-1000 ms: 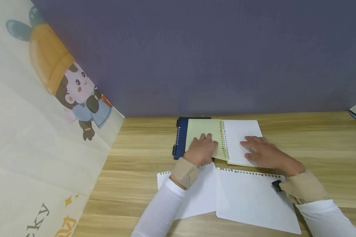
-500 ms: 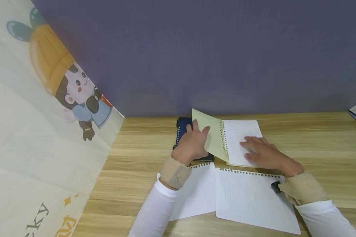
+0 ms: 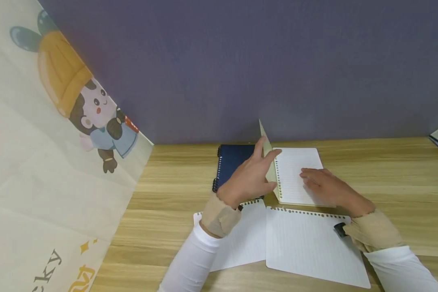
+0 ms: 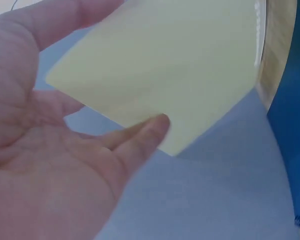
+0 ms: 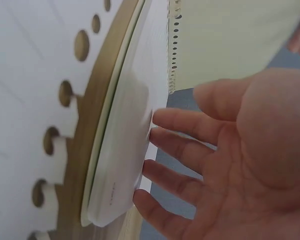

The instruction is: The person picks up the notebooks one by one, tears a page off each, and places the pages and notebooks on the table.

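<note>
My left hand (image 3: 249, 177) is at the pale green cover (image 3: 272, 173) of a loose-leaf notebook, which stands nearly upright from the binding. In the left wrist view, the fairly straight fingers lie on both sides of the cover (image 4: 185, 65) near its edge. My right hand (image 3: 330, 188) rests on the notebook's white lined page (image 3: 293, 162). Its fingertips touch the paper in the right wrist view, fingers gently bent and apart, gripping nothing. A dark blue ring-bound notebook (image 3: 235, 161) lies just left, partly hidden by my left hand.
Two loose lined sheets with punched holes, a left sheet (image 3: 244, 243) and a right sheet (image 3: 314, 243), lie in front of the notebooks on the wooden table (image 3: 160, 219). A dark purple-grey panel (image 3: 241, 73) rises behind. A cartoon-printed white surface (image 3: 22, 162) borders the left.
The pale green cover has swung up from flat, over the blue notebook, to nearly upright. My left hand first slid left off it, then moved right with it. The right hand stays almost still.
</note>
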The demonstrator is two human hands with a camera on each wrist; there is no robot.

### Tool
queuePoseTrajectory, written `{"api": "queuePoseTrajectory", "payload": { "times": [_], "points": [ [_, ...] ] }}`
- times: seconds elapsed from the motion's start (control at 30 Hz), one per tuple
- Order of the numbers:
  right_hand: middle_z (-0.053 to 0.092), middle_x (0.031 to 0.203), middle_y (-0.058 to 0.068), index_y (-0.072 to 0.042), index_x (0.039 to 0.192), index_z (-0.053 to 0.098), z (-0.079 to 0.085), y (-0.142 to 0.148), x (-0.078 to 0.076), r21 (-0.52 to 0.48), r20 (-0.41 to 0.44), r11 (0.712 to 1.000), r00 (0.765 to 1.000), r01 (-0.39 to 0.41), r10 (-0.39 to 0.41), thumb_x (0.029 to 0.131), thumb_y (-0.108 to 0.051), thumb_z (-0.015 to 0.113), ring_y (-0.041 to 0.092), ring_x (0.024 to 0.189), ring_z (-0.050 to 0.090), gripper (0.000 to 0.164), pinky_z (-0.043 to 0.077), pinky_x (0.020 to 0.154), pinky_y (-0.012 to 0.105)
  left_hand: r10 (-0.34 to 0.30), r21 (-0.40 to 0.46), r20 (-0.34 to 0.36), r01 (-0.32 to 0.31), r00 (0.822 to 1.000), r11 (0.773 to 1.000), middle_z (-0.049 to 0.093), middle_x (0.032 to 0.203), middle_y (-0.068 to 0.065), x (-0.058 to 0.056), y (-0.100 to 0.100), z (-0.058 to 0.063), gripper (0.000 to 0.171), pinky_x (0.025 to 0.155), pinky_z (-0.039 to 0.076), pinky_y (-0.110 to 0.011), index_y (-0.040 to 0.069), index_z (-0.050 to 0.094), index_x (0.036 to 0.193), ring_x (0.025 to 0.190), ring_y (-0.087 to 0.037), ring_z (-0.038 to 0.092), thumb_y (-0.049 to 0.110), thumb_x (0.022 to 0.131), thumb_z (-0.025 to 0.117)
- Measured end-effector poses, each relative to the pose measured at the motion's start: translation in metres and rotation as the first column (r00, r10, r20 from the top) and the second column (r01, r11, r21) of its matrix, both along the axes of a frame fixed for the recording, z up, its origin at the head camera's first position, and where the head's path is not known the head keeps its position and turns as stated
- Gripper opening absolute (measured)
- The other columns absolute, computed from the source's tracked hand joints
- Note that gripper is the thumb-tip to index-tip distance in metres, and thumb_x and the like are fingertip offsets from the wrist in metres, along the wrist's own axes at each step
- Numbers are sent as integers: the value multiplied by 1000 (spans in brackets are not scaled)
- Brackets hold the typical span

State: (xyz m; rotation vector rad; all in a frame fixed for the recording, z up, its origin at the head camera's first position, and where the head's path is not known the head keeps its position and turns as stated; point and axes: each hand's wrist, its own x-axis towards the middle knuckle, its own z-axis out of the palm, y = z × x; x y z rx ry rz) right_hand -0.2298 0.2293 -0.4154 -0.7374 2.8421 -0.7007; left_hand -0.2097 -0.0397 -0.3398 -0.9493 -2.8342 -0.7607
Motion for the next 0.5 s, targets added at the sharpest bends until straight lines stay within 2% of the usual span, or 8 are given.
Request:
{"api": "queuePoseTrajectory", "payload": {
  "times": [0.1,0.27,0.3,0.4,0.5],
  "points": [
    [41,136,18,-2,136,40,3,1,0,-12,6,1000,1000,10,-10,100,-36,28,41,126,32,51,23,99,52,-64,77,0,64,998,995,-23,148,7,0,9,-4,94,48,38,-17,34,7,147,57,-5,48,24,78,69],
    [42,135,20,0,135,40,8,3,2,-11,19,999,999,44,-44,101,-37,25,40,125,35,52,26,97,51,-102,126,-4,102,995,987,-18,150,5,0,23,-13,103,45,37,-18,36,-12,144,50,-6,46,25,79,68],
    [42,135,20,-1,135,41,9,3,2,-9,20,998,998,56,-56,101,-38,24,41,124,35,53,27,97,52,-104,123,-5,104,995,987,-16,151,3,1,26,-15,104,46,38,-17,36,-13,144,51,-7,47,26,80,67],
    [45,133,19,-4,132,45,11,6,2,-5,10,996,996,89,-89,101,-39,24,42,122,38,52,29,95,52,-99,70,-26,100,995,992,-5,152,3,1,31,-22,103,58,40,-16,33,-16,144,74,-8,55,32,81,66],
    [47,131,19,-5,131,45,11,9,1,-3,11,994,994,109,-109,101,-40,23,42,119,40,51,31,94,52,-91,1,-44,91,995,996,9,150,5,-1,35,-31,100,69,41,-17,31,-14,145,95,-10,53,36,82,64]
  ]
}}
